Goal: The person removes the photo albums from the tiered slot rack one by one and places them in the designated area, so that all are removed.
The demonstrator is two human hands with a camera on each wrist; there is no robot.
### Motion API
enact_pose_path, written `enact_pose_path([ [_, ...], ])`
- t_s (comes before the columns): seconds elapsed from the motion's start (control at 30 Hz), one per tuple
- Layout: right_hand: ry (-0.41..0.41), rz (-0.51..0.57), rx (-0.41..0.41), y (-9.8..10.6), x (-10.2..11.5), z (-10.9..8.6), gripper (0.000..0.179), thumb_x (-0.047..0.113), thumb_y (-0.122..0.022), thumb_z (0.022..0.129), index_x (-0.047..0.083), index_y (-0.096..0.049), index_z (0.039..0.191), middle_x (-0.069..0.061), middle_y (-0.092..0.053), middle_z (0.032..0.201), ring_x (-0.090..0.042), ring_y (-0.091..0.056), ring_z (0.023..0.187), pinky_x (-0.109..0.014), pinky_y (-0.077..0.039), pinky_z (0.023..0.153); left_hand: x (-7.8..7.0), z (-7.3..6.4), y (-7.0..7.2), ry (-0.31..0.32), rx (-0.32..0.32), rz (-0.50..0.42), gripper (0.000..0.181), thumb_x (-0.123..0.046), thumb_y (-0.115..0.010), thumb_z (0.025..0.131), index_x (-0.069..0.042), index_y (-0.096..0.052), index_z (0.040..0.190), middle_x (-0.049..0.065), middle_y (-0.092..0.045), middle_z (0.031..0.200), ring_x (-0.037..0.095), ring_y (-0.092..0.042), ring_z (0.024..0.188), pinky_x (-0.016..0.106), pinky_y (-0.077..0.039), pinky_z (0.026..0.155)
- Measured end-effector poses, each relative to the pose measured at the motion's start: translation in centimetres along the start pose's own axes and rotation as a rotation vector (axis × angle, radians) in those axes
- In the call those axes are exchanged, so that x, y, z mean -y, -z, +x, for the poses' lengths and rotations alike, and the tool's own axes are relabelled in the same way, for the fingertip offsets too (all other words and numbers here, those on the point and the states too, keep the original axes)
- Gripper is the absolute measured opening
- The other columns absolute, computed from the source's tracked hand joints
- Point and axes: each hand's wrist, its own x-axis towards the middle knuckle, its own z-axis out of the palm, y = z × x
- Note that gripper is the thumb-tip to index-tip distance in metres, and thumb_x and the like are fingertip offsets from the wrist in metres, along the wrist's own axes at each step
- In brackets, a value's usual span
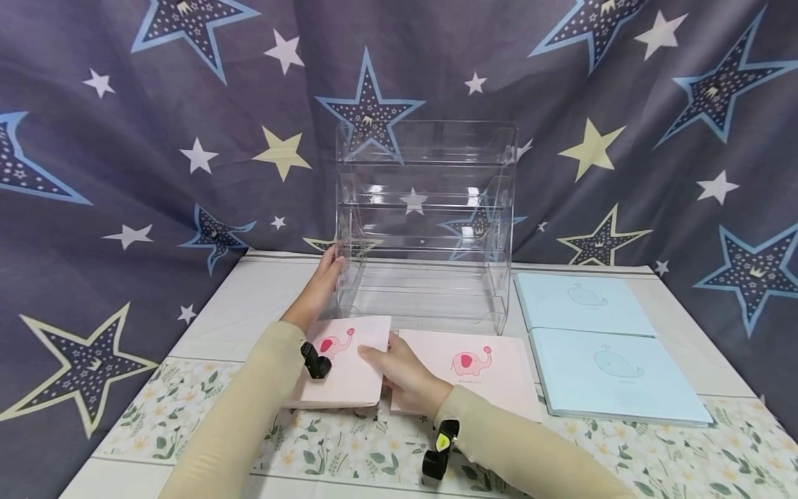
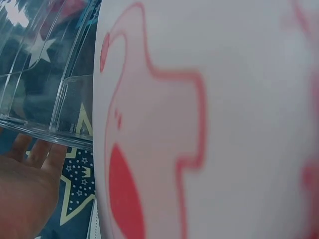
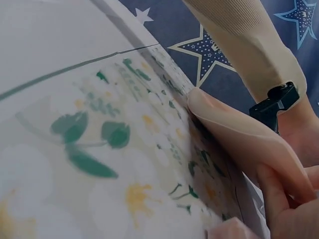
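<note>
My right hand (image 1: 408, 374) pinches the right edge of a pink notebook (image 1: 346, 384) with a red elephant on its cover, thumb on top and fingers beneath. In the right wrist view this notebook (image 3: 244, 132) bends in a curve above the flowered cloth. My left hand (image 1: 321, 281) touches the left side of a clear tiered display rack (image 1: 420, 322), its fingers (image 2: 37, 152) reaching along the rack's edge. Another pink elephant notebook (image 1: 499, 384) lies in front of the rack, partly covered by the right hand. The held notebook blocks most of the left wrist view.
Right of the rack lie light blue whale notebooks, a back one (image 1: 586, 305) and a front one (image 1: 620, 378). A flowered cloth strip (image 1: 349, 447) crosses the white table (image 1: 249, 301). A dark star-patterned curtain (image 1: 237, 125) hangs close behind the rack.
</note>
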Motion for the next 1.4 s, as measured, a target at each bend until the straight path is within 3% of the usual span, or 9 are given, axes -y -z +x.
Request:
enact_pose_path([
  [0.23, -0.023, -0.060, 0.051, -0.4, 0.0, 0.3, 0.038, 0.009, -0.057, 0.101, 0.001, -0.049, 0.137, -0.011, -0.066, 0.117, -0.021, -0.066, 0.099, -0.033, -0.056, 0.082, 0.1, -0.2, 0.3, 0.000, 0.005, -0.010, 0.060, -0.041, -0.029, 0.109, -0.022, -0.007, 0.163, 0.016, -0.014, 0.165, 0.037, -0.018, 0.149, 0.063, -0.020, 0.116],
  [0.37, -0.065, -0.078, 0.047, -0.4, 0.2, 0.2, 0.048, -0.003, -0.054, 0.089, -0.002, -0.046, 0.136, -0.012, -0.065, 0.117, -0.021, -0.065, 0.098, -0.032, -0.054, 0.082, 0.2, -0.1, 0.4, 0.005, 0.011, -0.011, 0.061, -0.041, -0.029, 0.109, -0.022, -0.006, 0.163, 0.015, -0.013, 0.166, 0.037, -0.018, 0.150, 0.062, -0.019, 0.116],
  [0.5, -0.089, -0.056, 0.046, -0.4, 0.4, 0.1, 0.053, -0.004, -0.055, 0.081, -0.003, -0.047, 0.134, -0.015, -0.065, 0.116, -0.022, -0.064, 0.098, -0.033, -0.054, 0.084, 0.3, 0.1, 0.4, 0.004, 0.011, -0.003, 0.061, -0.043, -0.029, 0.109, -0.022, -0.007, 0.163, 0.016, -0.013, 0.166, 0.039, -0.019, 0.149, 0.061, -0.021, 0.116],
  [0.63, -0.133, -0.010, 0.010, -0.2, 0.8, -0.3, 0.060, 0.001, -0.059, 0.082, -0.004, -0.042, 0.139, -0.016, -0.057, 0.128, -0.024, -0.058, 0.112, -0.037, -0.048, 0.098, 0.3, 0.2, 0.4, 0.005, 0.011, -0.003, 0.061, -0.043, -0.028, 0.109, -0.022, -0.007, 0.163, 0.016, -0.013, 0.165, 0.039, -0.020, 0.148, 0.061, -0.021, 0.116],
  [0.73, -0.167, 0.000, -0.014, 0.4, 1.2, -0.6, 0.073, 0.006, -0.062, 0.085, -0.003, -0.029, 0.149, -0.017, -0.046, 0.137, -0.030, -0.051, 0.124, -0.040, -0.040, 0.107, 0.3, 0.0, 0.5, 0.022, 0.016, -0.008, 0.062, -0.042, -0.029, 0.109, -0.022, -0.005, 0.163, 0.015, -0.011, 0.166, 0.039, -0.018, 0.149, 0.061, -0.020, 0.117],
  [0.87, -0.168, 0.000, 0.023, 1.5, 1.8, -0.9, 0.082, 0.009, -0.061, 0.088, -0.003, -0.015, 0.156, -0.019, -0.044, 0.138, -0.031, -0.049, 0.124, -0.042, -0.038, 0.110, -1.8, -1.3, 0.4, 0.041, 0.037, -0.004, 0.061, -0.035, -0.027, 0.110, -0.015, -0.003, 0.162, 0.019, -0.007, 0.166, 0.042, -0.015, 0.149, 0.061, -0.018, 0.117],
  [0.97, -0.155, -0.027, 0.046, 2.2, 2.4, -1.0, 0.080, 0.008, -0.060, 0.089, -0.004, -0.016, 0.155, -0.019, -0.048, 0.134, -0.028, -0.052, 0.118, -0.040, -0.041, 0.108, -2.9, -1.8, 0.3, 0.048, 0.049, -0.008, 0.059, -0.030, -0.027, 0.111, -0.013, -0.003, 0.162, 0.021, -0.008, 0.165, 0.043, -0.016, 0.149, 0.061, -0.019, 0.117],
  [1.17, -0.101, -0.203, 0.116, 3.5, 3.6, -1.0, 0.072, 0.006, -0.052, 0.094, -0.013, -0.016, 0.153, -0.030, -0.053, 0.133, -0.038, -0.056, 0.122, -0.041, -0.044, 0.107, -0.3, -0.1, 0.5, 0.034, 0.038, -0.029, 0.060, -0.039, -0.027, 0.110, -0.021, -0.003, 0.163, 0.014, -0.008, 0.166, 0.038, -0.014, 0.150, 0.061, -0.016, 0.118],
  [1.4, -0.086, -0.268, 0.245, 5.6, 4.8, -1.9, 0.064, 0.009, -0.047, 0.101, -0.014, -0.016, 0.153, -0.038, -0.038, 0.145, -0.046, -0.048, 0.130, -0.046, -0.040, 0.110, 0.2, 0.0, 0.2, 0.015, 0.018, 0.000, 0.063, -0.046, -0.027, 0.109, -0.024, -0.004, 0.163, 0.012, -0.010, 0.167, 0.034, -0.014, 0.151, 0.060, -0.017, 0.118],
])
